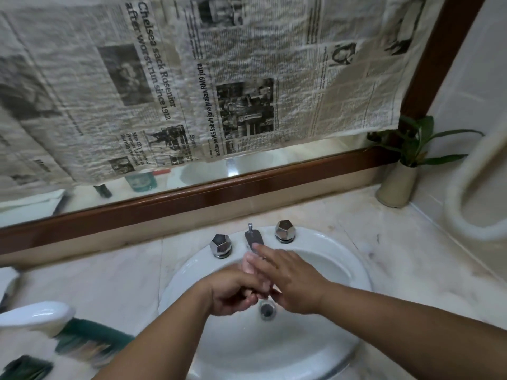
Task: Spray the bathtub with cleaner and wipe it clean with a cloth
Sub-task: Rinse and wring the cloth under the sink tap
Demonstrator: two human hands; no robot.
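Step in hand, by judgement: hand rinse at sink (343,259), below spout (253,239). Right hand (290,281) flat, fingers straight, laid across left hand (230,293). Left mostly covered, so cannot tell how its fingers lie. Neither holds a tool. Bathtub, cloth, cleaner not in view. Rub palms, backs and between fingers over drain (267,309). Keep drips inside basin, off worktop (397,256).

Glossy white sink (340,272), shiny metal taps (221,245) — crinkled matt newspaper (164,78), veined marble counter (411,256).
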